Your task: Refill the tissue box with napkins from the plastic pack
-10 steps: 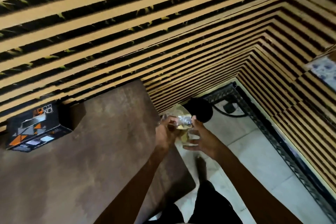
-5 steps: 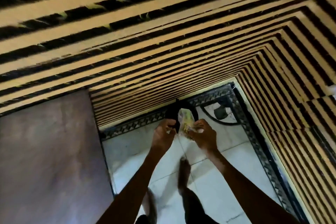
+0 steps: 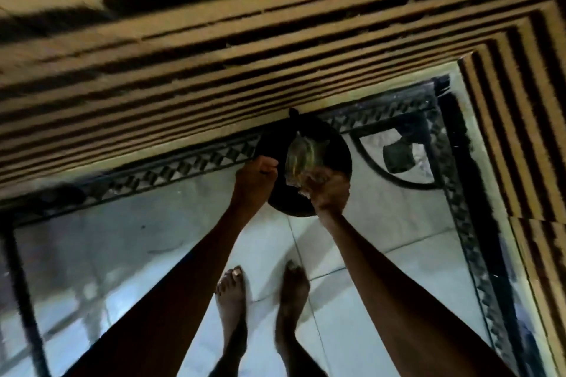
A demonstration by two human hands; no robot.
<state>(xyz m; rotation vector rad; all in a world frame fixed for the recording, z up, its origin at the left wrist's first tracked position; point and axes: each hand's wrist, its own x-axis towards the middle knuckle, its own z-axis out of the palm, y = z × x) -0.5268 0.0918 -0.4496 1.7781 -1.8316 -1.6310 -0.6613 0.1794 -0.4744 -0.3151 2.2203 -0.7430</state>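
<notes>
My right hand is shut on a crumpled, clear plastic pack with a yellowish tint. It holds the pack just above a round black bin that stands on the floor against the striped wall. My left hand is a closed fist at the bin's left rim, apart from the pack. Whether it grips the rim is unclear. The tissue box and the napkins are out of view.
My bare feet stand on pale floor tiles with a dark patterned border. A striped yellow-and-black wall runs along the far side and the right side. A small dark object lies in the floor corner.
The view has swung from the brown table and tissue box down to the floor. Both hands carried the plastic pack over the black bin. My left hand has let go of the pack.
</notes>
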